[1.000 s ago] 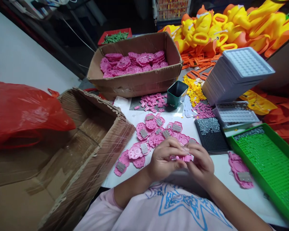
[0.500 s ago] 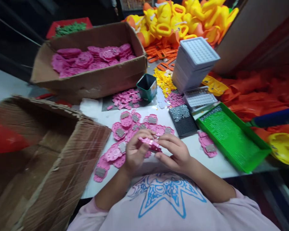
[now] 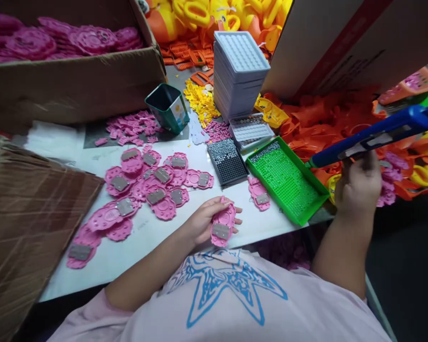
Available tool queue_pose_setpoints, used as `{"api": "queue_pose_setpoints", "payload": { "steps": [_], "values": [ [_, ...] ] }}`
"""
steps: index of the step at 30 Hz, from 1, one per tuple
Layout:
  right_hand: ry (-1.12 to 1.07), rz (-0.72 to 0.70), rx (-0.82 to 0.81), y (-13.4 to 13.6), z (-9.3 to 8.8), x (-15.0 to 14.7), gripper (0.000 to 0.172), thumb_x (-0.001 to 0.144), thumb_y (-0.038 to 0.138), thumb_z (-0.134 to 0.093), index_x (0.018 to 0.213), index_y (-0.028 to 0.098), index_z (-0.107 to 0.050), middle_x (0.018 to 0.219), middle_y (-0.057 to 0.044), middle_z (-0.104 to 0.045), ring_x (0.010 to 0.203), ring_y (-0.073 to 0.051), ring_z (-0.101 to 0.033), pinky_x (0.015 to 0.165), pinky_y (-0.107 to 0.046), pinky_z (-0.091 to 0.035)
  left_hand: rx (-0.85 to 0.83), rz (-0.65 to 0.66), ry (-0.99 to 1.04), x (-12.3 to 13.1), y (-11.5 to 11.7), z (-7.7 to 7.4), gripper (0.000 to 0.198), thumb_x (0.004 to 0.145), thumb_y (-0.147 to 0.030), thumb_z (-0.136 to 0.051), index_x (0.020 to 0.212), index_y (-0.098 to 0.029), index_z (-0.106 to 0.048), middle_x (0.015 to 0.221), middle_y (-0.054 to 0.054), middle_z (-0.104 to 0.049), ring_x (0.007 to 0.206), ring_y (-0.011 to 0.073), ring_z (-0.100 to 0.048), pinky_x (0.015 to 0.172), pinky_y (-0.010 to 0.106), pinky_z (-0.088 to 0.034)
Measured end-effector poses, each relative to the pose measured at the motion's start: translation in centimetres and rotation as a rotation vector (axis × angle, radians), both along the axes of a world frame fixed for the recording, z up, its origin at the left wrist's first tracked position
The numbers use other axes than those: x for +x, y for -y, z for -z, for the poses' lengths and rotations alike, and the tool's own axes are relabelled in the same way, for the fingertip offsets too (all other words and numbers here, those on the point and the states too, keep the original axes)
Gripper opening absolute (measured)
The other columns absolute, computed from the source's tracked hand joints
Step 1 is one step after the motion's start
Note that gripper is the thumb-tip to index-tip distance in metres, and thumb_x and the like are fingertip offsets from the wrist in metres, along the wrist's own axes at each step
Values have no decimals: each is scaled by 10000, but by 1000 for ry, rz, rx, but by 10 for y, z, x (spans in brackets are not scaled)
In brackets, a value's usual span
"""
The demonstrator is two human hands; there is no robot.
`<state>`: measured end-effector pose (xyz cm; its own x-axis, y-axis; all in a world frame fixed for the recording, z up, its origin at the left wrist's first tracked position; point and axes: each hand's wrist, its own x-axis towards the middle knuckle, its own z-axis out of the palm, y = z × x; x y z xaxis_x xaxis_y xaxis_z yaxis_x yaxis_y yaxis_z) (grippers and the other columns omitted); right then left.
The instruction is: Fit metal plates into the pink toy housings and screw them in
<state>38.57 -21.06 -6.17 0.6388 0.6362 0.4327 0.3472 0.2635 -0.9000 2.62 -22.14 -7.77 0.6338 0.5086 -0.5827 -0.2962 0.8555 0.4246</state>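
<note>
My left hand holds a pink plastic part with a grey metal plate on it, resting near the table's front edge. My right hand is out past the table's right side, its fingers wrapped around the grip of a blue power screwdriver that points left toward the green tray. Several more pink parts with metal plates lie spread on the white table to the left of my left hand.
A black screw block sits beside the green tray. A stack of white trays, a green cup, small pink pieces, yellow bits and a cardboard box of pink parts stand behind. An open carton fills the left.
My right hand left the pink part and moved right to grasp the blue screwdriver. The left hand kept the part and lowered it toward the table. The view swung right.
</note>
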Motion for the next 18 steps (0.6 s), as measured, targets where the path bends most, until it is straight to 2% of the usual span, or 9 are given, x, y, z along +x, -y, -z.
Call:
{"api": "queue_pose_setpoints", "payload": {
  "steps": [2,4,10,15,18],
  "values": [
    [25,-73,-57,0,0,6,269,728,305,-676,964,217,-583,1046,-89,-595,1023,-179,-594,967,-422,-409,-17,30,22,10,4,5,223,777,-207,-652,918,-147,-490,930,113,-694,727,243,-710,607,394,-591],
    [33,-117,-97,-2,-1,13,287,667,200,-719,919,219,-582,972,-74,-607,959,-161,-608,907,-389,-443,-13,45,28,18,7,6,234,768,-208,-665,908,-147,-487,949,121,-691,736,246,-710,627,406,-589],
    [-3,-158,-121,-26,-3,37,357,576,111,-745,852,195,-535,765,14,-561,692,-82,-581,718,-307,-474,16,88,23,34,7,5,261,764,-217,-681,955,-129,-526,967,140,-687,733,214,-702,641,359,-586],
    [-103,-306,-73,-45,-11,19,240,689,101,-620,904,158,-527,773,-22,-595,707,-136,-637,730,-382,-506,40,103,-41,40,9,12,296,723,-267,-727,917,-140,-543,874,99,-679,667,181,-683,568,311,-575],
    [-229,-260,4,-47,-23,0,292,692,12,-504,950,149,-512,726,-4,-597,641,-138,-640,721,-413,-526,135,92,-137,40,11,20,283,728,-328,-724,846,-139,-550,763,58,-658,586,143,-657,514,236,-538]
  ]
}}
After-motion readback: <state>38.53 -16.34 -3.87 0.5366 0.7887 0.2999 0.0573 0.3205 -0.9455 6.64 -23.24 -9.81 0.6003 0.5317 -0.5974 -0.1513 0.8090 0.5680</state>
